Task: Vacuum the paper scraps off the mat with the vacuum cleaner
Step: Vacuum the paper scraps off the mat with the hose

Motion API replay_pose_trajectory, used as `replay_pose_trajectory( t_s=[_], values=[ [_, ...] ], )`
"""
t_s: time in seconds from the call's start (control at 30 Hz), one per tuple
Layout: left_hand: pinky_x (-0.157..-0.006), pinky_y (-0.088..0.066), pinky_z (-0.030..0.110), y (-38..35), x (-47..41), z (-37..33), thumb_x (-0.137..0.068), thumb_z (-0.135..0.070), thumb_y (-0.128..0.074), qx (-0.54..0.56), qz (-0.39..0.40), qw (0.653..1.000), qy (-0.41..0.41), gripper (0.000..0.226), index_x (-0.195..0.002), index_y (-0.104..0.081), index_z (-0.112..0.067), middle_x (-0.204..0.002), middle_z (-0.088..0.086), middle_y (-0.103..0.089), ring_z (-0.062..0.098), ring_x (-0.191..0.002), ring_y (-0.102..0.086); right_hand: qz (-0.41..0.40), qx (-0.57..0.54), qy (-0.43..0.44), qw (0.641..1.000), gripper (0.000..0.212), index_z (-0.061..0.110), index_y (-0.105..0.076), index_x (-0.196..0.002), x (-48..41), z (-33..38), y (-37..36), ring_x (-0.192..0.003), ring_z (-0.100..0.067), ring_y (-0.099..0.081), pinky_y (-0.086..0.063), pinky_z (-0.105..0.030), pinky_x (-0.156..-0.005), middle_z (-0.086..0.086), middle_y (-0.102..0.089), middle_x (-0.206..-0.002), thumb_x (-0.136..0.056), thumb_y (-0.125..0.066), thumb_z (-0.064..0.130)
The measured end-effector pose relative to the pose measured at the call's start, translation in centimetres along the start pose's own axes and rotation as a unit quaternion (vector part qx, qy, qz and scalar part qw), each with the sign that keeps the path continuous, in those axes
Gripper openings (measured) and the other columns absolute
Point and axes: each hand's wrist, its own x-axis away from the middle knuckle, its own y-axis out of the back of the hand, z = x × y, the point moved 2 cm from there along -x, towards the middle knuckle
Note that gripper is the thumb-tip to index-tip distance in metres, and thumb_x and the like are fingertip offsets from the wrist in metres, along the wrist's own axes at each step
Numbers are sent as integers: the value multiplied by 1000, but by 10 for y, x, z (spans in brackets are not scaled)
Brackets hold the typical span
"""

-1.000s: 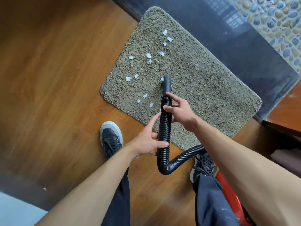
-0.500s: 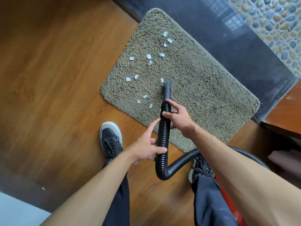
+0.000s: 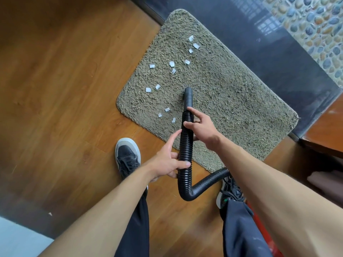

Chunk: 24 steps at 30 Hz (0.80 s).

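A shaggy olive mat (image 3: 232, 93) lies on the wooden floor. Several small white paper scraps (image 3: 171, 64) are strewn over its left half. I hold a black ribbed vacuum hose (image 3: 185, 145) with both hands. Its smooth nozzle (image 3: 188, 97) points down onto the middle of the mat. My right hand (image 3: 201, 127) grips the hose just behind the nozzle. My left hand (image 3: 167, 162) holds it lower down, thumb across the ribs and index finger stretched along them. The hose bends back under my right arm.
My two dark shoes (image 3: 127, 156) stand on the floor at the mat's near edge. A dark stone sill (image 3: 278, 52) and a pebble surface (image 3: 315, 25) border the mat's far side. A red vacuum body (image 3: 259, 229) shows beside my right leg. A brown wooden ledge (image 3: 324, 132) is at right.
The nozzle has drawn back toward me along the mat and now sits where a scrap lay by its tip; that scrap is no longer visible. Both hands kept their hold.
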Motion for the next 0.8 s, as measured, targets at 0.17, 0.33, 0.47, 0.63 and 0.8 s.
replay_pose_trajectory(
  t_s=[0.17,0.33,0.47,0.63,0.8],
  values=[
    [-79,-60,53,-9,0,2,-87,1,-71,-5,15,1000,12,103,-145,-15,-64,-105,9,-74,26,-96,-74,-4,-12,-12,1000,64,26,-39,-148,7,-8,9,-86,-25,-69,-58,-32,-55,-21,-63,-118,-93,-56,-3],
    [-73,-62,45,-4,3,6,-87,0,-72,-3,12,1000,15,103,-145,-15,-63,-103,7,-74,23,-94,-74,0,-7,-12,1000,64,26,-40,-148,5,-9,2,-87,-25,-69,-56,-29,-52,-22,-63,-118,-93,-57,-2],
    [-80,-60,52,4,7,9,-87,-1,-72,-10,3,1000,14,102,-143,-17,-65,-105,8,-74,25,-98,-73,8,-8,-10,1000,64,26,-39,-148,5,-9,-6,-84,-22,-69,-55,-28,-52,-17,-63,-115,-93,-57,-1],
    [-81,-60,53,-2,11,12,-87,-1,-72,-9,11,1000,20,102,-144,-16,-65,-106,10,-73,27,-100,-73,5,-18,-18,1000,64,27,-40,-148,11,-16,-4,-93,-27,-68,-59,-32,-58,-17,-63,-116,-93,-57,-1],
    [-83,-58,58,-17,11,15,-86,-1,-73,-23,38,998,42,104,-143,-15,-66,-108,8,-72,27,-99,-73,-16,-37,-36,999,63,28,-40,-147,27,-36,11,-95,-26,-69,-61,-41,-69,-14,-66,-115,-94,-57,0]
  ],
)
